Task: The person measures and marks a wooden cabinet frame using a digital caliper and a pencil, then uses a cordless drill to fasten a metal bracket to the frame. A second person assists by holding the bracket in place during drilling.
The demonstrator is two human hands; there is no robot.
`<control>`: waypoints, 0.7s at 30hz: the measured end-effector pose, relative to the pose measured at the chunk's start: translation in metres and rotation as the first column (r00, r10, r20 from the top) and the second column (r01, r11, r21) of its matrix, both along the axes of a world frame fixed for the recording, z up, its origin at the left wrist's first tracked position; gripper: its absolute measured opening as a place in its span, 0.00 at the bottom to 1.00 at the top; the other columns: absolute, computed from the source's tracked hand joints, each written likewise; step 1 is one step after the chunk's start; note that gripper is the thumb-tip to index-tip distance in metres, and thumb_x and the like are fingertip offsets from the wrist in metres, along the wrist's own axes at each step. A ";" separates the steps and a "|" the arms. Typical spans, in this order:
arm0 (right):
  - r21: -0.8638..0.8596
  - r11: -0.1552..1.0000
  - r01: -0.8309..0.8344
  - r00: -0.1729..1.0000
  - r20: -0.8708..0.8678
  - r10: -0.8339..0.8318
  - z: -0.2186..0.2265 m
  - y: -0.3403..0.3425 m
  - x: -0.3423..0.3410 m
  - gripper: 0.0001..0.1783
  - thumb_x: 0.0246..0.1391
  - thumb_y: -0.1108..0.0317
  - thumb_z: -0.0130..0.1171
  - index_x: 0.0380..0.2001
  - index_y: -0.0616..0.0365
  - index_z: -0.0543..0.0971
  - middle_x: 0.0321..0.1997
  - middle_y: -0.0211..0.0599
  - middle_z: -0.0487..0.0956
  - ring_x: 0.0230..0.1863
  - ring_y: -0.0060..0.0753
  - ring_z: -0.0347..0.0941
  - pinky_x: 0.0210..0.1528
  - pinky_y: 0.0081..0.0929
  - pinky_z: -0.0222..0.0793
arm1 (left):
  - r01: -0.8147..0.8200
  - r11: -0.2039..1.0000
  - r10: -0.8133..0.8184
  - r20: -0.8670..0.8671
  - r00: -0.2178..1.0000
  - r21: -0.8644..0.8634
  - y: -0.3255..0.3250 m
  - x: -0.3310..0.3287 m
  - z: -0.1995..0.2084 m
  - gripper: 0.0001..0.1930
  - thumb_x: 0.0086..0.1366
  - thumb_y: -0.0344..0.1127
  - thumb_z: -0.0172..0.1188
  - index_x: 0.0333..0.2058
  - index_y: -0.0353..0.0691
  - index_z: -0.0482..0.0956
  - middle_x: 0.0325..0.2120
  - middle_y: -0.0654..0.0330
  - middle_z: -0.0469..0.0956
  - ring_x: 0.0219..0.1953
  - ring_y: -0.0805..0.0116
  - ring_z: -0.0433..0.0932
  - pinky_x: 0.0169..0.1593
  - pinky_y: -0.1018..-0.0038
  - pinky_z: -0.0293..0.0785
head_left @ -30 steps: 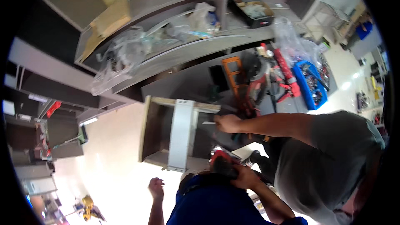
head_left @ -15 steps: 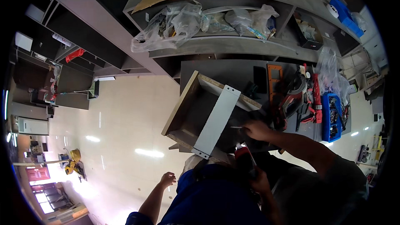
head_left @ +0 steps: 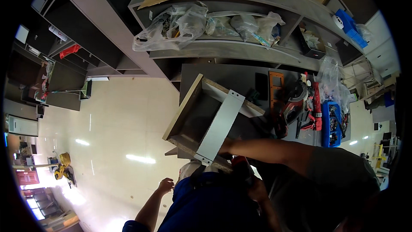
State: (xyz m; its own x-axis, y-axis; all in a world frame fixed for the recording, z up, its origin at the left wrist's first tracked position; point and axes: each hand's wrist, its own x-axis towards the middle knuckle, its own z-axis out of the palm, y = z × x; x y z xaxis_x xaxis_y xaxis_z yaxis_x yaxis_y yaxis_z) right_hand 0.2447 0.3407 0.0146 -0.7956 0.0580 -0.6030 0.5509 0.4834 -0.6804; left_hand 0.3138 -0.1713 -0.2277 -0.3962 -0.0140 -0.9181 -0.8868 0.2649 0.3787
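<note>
An open box of chipboard panels (head_left: 182, 107) stands tilted in front of me, with a pale grey strip with holes at its ends (head_left: 220, 126) lying across it. My right hand (head_left: 257, 190), in shadow at my waist, is closed around a red-and-black power tool (head_left: 242, 169), whose front end is close to the box's near edge. Off to the left, my left hand (head_left: 165, 185) hangs above the floor with nothing visible in it, its fingers loosely bent and apart. A co-worker's hand (head_left: 225, 146) reaches in from the right, its fingertips partly hidden by the strip.
On the grey worktop lie an orange frame (head_left: 276, 90), a red-and-black circular saw (head_left: 292, 105), a red clamp-like tool (head_left: 317, 109) and a blue bin (head_left: 331, 124) of small parts. Plastic bags (head_left: 184, 21) fill the shelf behind. A yellow machine (head_left: 64, 167) stands on the floor.
The co-worker's arm has moved left, bringing the hand to the strip. The whole view has shifted slightly. My right hand keeps the power tool, and my left hand stays apart from the box.
</note>
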 end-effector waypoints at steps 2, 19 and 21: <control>0.023 0.999 0.036 0.999 0.012 -0.037 0.005 0.002 0.007 0.39 0.53 0.64 0.69 0.69 0.57 0.70 0.54 0.58 0.83 0.59 0.53 0.81 0.58 0.42 0.77 | 0.071 0.995 -0.066 0.066 0.996 -0.072 0.000 -0.009 0.007 0.15 0.67 0.33 0.61 0.52 0.38 0.78 0.38 0.53 0.86 0.35 0.61 0.88 0.34 0.66 0.84; -0.134 0.977 0.163 0.987 0.010 -0.163 -0.007 -0.009 0.016 0.44 0.55 0.60 0.67 0.74 0.54 0.62 0.64 0.53 0.79 0.67 0.49 0.75 0.68 0.39 0.69 | 0.133 0.990 -0.131 -0.044 0.990 0.056 0.011 -0.065 0.029 0.22 0.71 0.35 0.60 0.60 0.33 0.70 0.43 0.46 0.83 0.41 0.56 0.85 0.44 0.58 0.86; -0.145 0.988 0.054 0.998 0.036 -0.050 -0.010 -0.018 -0.004 0.45 0.53 0.63 0.67 0.74 0.53 0.62 0.64 0.53 0.78 0.67 0.49 0.74 0.69 0.38 0.69 | 0.086 0.996 -0.087 -0.048 0.995 -0.029 -0.009 -0.039 0.048 0.20 0.73 0.35 0.57 0.60 0.33 0.70 0.43 0.46 0.83 0.42 0.56 0.85 0.45 0.57 0.86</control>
State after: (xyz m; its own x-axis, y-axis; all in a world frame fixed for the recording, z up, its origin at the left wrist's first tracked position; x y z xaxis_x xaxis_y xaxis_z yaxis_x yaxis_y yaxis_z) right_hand 0.2409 0.3225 0.0041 -0.7738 0.0085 -0.6334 0.5956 0.3504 -0.7228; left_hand 0.2744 -0.1803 -0.1798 -0.4416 -0.0019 -0.8972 -0.8406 0.3504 0.4130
